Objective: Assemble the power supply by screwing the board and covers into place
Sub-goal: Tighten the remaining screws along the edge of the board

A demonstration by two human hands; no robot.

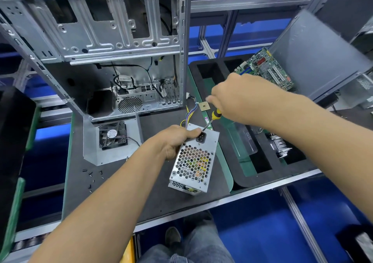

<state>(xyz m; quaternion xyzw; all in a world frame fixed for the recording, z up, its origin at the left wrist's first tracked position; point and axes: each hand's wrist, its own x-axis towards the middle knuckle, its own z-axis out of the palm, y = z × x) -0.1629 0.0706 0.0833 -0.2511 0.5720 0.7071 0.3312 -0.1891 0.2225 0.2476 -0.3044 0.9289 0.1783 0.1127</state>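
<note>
The silver power supply [192,162] stands tilted on the dark mat, its honeycomb grille and black socket facing up, coloured wires [188,113] running out of its far end. My left hand [177,141] grips its upper left edge, thumb lying near the socket. My right hand [236,99] holds a yellow-and-black screwdriver [214,116]. The screwdriver's tip meets the top face of the supply near its far corner. Several small black screws [92,177] lie loose on the mat to the left.
An open computer case [113,47] stands behind. A metal plate with a black fan [113,134] lies left of the supply. A black foam tray [260,162] at right holds a motherboard [266,69], a heatsink [281,145] and a grey panel [314,55]. A CPU chip [204,106] rests near the wires.
</note>
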